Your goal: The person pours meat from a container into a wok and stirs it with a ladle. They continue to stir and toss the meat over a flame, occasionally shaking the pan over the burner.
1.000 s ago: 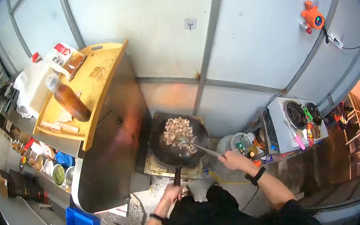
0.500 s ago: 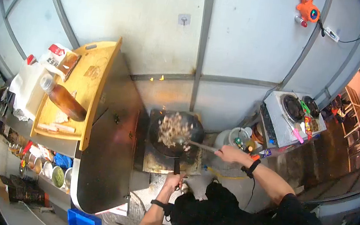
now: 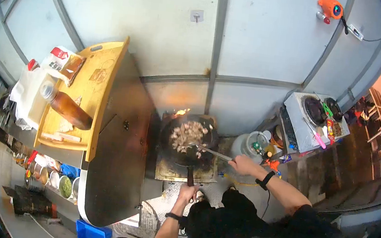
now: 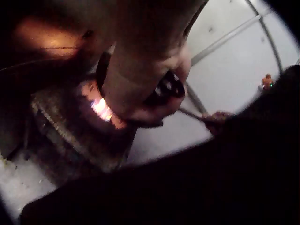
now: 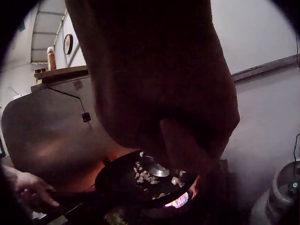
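Observation:
My left hand (image 3: 187, 194) grips the dark handle (image 3: 190, 176) of a black wok (image 3: 167, 137), which sits over a burner. Chopped, pale brown pieces of food, apparently meat (image 3: 186, 135), lie mostly in the wok's far half. My right hand (image 3: 244, 165) holds a long metal ladle (image 3: 215, 153) by its handle, its head among the pieces. In the right wrist view the ladle's shiny bowl (image 5: 160, 170) shows inside the wok. The left wrist view has fingers curled round the handle end (image 4: 171, 86). Flame (image 4: 101, 108) burns under the wok.
A stained stove top (image 3: 160, 171) surrounds the burner, with flame (image 3: 182, 112) at the wok's far rim. Left stands a metal cabinet bearing a wooden tray (image 3: 99, 108) and a brown bottle (image 3: 70, 108). A gas cylinder (image 3: 243, 145) and a white two-burner stove (image 3: 301, 128) stand right.
The food was blurred in motion half a second ago and lies more settled now. Flame has appeared at the wok's far rim. Both hands keep their holds, with the ladle still in the wok.

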Action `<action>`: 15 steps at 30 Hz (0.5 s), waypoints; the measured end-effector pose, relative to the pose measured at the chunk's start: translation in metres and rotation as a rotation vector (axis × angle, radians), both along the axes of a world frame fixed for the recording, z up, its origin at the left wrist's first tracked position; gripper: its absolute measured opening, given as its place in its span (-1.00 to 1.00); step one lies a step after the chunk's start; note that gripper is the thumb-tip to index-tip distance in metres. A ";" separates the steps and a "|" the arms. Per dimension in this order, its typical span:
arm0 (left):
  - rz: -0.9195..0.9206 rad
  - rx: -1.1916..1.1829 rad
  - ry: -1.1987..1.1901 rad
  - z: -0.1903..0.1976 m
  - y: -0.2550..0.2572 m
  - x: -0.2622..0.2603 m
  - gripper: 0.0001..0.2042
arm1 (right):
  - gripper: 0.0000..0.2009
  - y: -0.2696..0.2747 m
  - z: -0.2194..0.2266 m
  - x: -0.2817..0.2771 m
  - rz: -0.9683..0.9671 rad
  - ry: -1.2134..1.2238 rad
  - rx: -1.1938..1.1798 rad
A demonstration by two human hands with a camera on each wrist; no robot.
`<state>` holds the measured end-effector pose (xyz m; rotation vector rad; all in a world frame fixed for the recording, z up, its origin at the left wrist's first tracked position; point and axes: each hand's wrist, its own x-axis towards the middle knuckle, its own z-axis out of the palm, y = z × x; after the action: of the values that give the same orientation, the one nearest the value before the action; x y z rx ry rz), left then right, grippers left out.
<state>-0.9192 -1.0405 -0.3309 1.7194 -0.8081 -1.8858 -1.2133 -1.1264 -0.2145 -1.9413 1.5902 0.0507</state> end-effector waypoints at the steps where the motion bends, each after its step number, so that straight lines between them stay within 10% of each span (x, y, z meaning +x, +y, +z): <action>1: 0.075 0.013 0.082 -0.007 -0.013 -0.004 -0.79 | -0.51 -0.003 -0.006 -0.001 0.014 0.014 -0.013; 15: 0.182 0.091 0.135 -0.077 -0.017 0.036 -0.36 | -0.64 -0.018 0.014 0.025 0.229 0.413 -0.357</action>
<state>-0.8833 -1.0575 -0.4082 1.6377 -0.5034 -1.9147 -1.1881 -1.1444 -0.2008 -2.5135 1.7116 0.2964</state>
